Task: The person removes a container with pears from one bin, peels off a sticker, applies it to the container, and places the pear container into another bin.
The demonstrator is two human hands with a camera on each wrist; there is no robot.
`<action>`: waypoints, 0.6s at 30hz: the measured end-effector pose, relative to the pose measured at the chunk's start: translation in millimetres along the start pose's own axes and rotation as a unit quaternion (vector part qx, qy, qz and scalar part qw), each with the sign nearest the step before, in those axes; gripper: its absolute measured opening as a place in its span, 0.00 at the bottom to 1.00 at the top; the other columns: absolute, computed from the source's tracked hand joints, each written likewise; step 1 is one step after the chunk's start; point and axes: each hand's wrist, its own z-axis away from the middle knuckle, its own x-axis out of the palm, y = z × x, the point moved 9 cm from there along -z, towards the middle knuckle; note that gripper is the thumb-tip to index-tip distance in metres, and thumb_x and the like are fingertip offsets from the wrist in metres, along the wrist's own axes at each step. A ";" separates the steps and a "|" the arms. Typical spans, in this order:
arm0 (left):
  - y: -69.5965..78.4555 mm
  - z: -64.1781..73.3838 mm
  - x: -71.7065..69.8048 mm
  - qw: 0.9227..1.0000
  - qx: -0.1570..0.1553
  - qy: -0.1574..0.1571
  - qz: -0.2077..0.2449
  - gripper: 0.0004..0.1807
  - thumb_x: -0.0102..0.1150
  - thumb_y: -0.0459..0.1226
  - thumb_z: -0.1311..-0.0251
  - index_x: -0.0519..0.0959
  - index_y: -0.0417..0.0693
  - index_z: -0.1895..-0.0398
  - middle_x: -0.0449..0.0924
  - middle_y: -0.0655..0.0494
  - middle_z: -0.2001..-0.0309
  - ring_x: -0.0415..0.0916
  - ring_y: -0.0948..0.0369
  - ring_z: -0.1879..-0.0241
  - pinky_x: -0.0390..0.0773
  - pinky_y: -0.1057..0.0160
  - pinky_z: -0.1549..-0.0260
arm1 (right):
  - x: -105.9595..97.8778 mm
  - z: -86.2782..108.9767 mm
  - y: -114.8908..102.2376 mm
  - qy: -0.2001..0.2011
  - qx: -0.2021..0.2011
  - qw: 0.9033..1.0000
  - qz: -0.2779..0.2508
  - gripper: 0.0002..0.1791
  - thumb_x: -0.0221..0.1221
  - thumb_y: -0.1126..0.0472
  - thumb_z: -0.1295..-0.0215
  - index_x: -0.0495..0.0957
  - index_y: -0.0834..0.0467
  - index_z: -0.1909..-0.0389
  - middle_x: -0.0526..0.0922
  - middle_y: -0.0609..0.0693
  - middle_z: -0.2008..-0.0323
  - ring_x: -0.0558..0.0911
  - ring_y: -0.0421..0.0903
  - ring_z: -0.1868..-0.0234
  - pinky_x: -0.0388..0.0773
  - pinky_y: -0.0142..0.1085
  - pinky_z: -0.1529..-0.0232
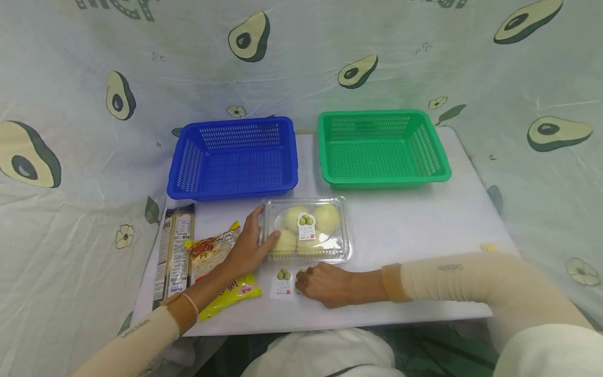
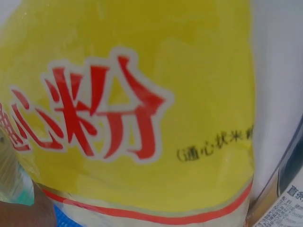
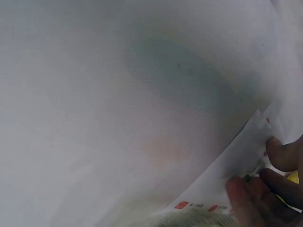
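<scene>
A clear plastic clamshell box (image 1: pixel 330 248) of round pale green fruits, with a white label (image 1: pixel 306 227) on its lid, sits mid-table in the head view. My left hand (image 1: pixel 247 247) rests against the box's left side, fingers fairly straight along the rim and thumb on the lid. Just in front of the box lies a white sticker sheet (image 1: pixel 281 290) printed with green fruits. My right hand (image 1: pixel 326 285) pinches at its right part with bent fingers. In the right wrist view the thumb and fingertips (image 3: pixel 236 189) meet on the sheet (image 3: pixel 213 184); what they pinch is partly hidden.
Under my left forearm lies a yellow food bag (image 1: pixel 226 301), its red print large in the left wrist view. Left of it are long noodle packs (image 1: pixel 179 251). A blue basket (image 1: pixel 235 191) and a green basket (image 1: pixel 386 180) stand at the back.
</scene>
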 end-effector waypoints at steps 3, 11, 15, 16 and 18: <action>-0.3 0.4 0.8 1.000 -0.005 -0.001 -0.002 0.49 0.53 0.59 0.18 0.41 0.55 0.08 0.49 0.40 0.10 0.68 0.34 0.20 0.74 0.28 0.28 | 1.6 1.0 -4.1 -0.002 -0.034 0.999 0.009 0.16 0.70 0.59 0.33 0.85 0.47 0.45 0.89 0.42 0.49 0.86 0.37 0.57 0.80 0.28 0.72; -4.2 0.5 1.5 1.000 -0.009 -0.007 0.000 0.49 0.53 0.59 0.18 0.41 0.52 0.08 0.48 0.40 0.10 0.63 0.35 0.17 0.71 0.28 0.24 | 3.2 2.0 -9.5 0.001 -0.082 0.996 0.035 0.17 0.65 0.53 0.20 0.83 0.39 0.36 0.87 0.39 0.43 0.86 0.35 0.49 0.81 0.25 0.70; -5.4 -0.6 1.7 1.000 -0.005 -0.006 0.003 0.49 0.52 0.59 0.18 0.41 0.53 0.08 0.47 0.41 0.09 0.60 0.35 0.15 0.68 0.29 0.22 | 2.9 3.2 -9.3 0.007 -0.094 0.993 0.065 0.15 0.64 0.53 0.20 0.82 0.40 0.37 0.87 0.38 0.46 0.86 0.34 0.50 0.82 0.25 0.69; -5.3 -0.9 1.9 1.000 -0.003 -0.005 0.003 0.49 0.52 0.59 0.18 0.41 0.52 0.08 0.47 0.41 0.09 0.60 0.35 0.15 0.67 0.29 0.22 | 3.1 3.6 -8.9 0.008 -0.095 0.993 0.069 0.14 0.64 0.53 0.20 0.83 0.40 0.38 0.87 0.37 0.46 0.86 0.34 0.51 0.82 0.25 0.69; -5.1 -1.4 2.0 1.000 -0.001 -0.005 0.004 0.49 0.52 0.59 0.18 0.41 0.53 0.08 0.47 0.41 0.09 0.59 0.36 0.14 0.67 0.29 0.21 | 3.3 4.3 -8.4 0.011 -0.100 0.992 0.072 0.13 0.64 0.53 0.20 0.83 0.41 0.39 0.88 0.37 0.48 0.86 0.34 0.52 0.82 0.25 0.69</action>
